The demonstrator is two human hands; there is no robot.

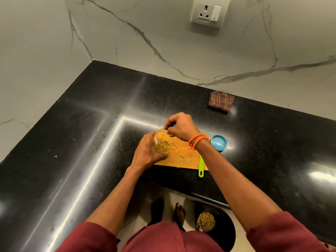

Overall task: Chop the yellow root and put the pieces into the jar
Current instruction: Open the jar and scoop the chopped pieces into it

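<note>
A clear plastic jar (162,142), tilted and partly filled with yellow root pieces, is held above the left end of a wooden cutting board (181,160). My left hand (145,151) wraps around the jar from the left. My right hand (180,127) hovers over the jar's mouth with fingertips pinched together; I cannot tell if a piece is between them. A few yellow pieces (179,151) lie loose on the board. A green-handled knife (201,165) rests at the board's right edge.
The blue jar lid (219,142) lies upside down right of the board. A folded checked cloth (221,101) sits near the back wall. The black counter's front edge runs just below the board; a black bin (214,226) with scraps stands on the floor.
</note>
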